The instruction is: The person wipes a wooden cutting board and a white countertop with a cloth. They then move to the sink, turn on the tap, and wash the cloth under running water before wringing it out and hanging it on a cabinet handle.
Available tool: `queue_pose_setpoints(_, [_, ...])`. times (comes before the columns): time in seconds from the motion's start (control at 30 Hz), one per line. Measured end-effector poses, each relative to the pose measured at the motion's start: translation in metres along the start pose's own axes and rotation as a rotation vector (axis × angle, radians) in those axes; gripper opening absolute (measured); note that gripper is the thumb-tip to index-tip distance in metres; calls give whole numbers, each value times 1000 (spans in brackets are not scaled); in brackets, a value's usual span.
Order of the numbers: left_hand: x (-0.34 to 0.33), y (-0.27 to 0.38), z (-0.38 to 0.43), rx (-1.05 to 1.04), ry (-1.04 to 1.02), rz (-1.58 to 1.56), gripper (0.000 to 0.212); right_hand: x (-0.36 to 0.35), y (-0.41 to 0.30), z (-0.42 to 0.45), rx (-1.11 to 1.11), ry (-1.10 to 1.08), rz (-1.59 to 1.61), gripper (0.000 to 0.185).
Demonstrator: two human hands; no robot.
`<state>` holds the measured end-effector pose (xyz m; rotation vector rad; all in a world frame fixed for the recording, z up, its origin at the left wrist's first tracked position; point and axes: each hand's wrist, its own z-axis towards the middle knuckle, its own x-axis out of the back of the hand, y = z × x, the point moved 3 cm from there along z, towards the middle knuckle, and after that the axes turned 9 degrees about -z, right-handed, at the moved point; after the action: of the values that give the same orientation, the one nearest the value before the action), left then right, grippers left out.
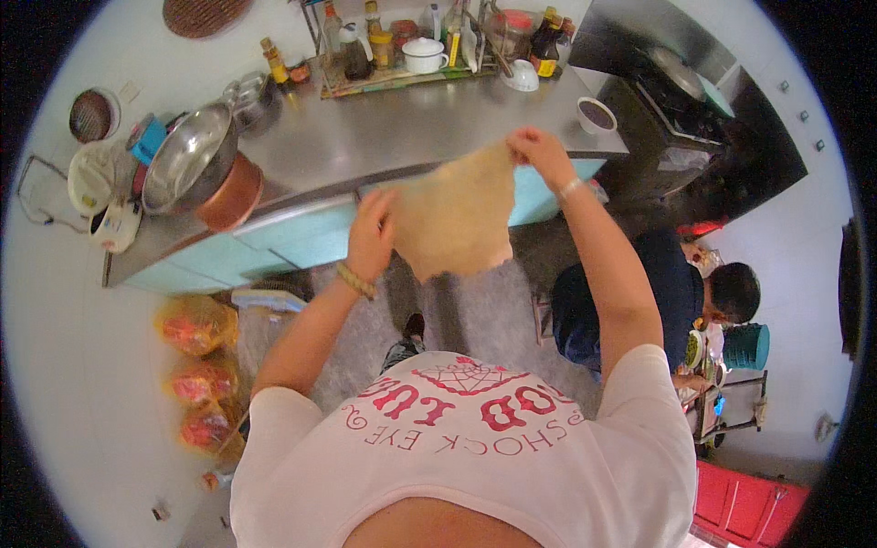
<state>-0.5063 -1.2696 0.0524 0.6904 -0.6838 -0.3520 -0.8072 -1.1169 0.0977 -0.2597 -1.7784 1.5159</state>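
Note:
A thin brown sheet [455, 212] hangs between my hands in front of the counter's edge. Its lower edge is ragged, and whether it is paper or something else I cannot tell. My right hand [541, 156] pinches its upper right corner. At its left side, my left hand [372, 233] grips the edge, with the fingertips partly hidden and blurred. Behind the sheet runs a stainless steel countertop [384, 130] over pale turquoise cabinet doors [294, 233].
Steel bowls [192, 161] crowd the counter's left end. Bottles and a lidded white enamel mug [423, 56] stand at the back. A white bowl of dark contents [596, 115] is near the stove [675, 103]. Another person [620, 308] bends at my right; tied bags [199, 383] lie left.

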Motion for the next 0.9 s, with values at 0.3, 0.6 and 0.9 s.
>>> queue_pose_setpoints(0.3, [-7,-247,169,227,-322,688,46,-73,63,113,-18,139,-329,53])
queue_pose_setpoints(0.6, [-127,-256,154,256,-612,549,59,-83,214,-94,-382,-73,-425,24])
queue_pose_setpoints(0.9, [-111,-249,157,83,-446,509,64,-107,219,-302,-830,50,89,34])
